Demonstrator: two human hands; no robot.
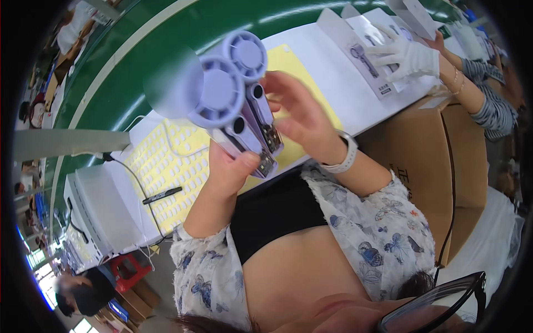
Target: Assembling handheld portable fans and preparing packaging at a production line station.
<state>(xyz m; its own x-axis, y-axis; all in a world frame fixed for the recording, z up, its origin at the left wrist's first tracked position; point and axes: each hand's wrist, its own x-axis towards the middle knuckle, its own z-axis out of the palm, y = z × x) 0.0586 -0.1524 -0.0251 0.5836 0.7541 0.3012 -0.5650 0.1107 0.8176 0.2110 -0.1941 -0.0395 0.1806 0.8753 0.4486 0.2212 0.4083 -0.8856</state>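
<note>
Two lilac handheld fans are held up side by side over the table. My left hand is closed around the nearer fan, its thumb pressed on the lower handle. Right beside it stands the second fan; how it is supported is partly hidden. Both have round slotted heads, and their handles end in bare circuit boards. My right hand is at the second fan's handle, fingers curved and apart; whether it touches is not clear. A pale blur covers the area left of the nearer head.
A yellow sheet with rows of small white pieces lies on the white table, a black marker on it. To the right, a co-worker's gloved hand is by printed fan boxes. A large cardboard carton stands close at my right.
</note>
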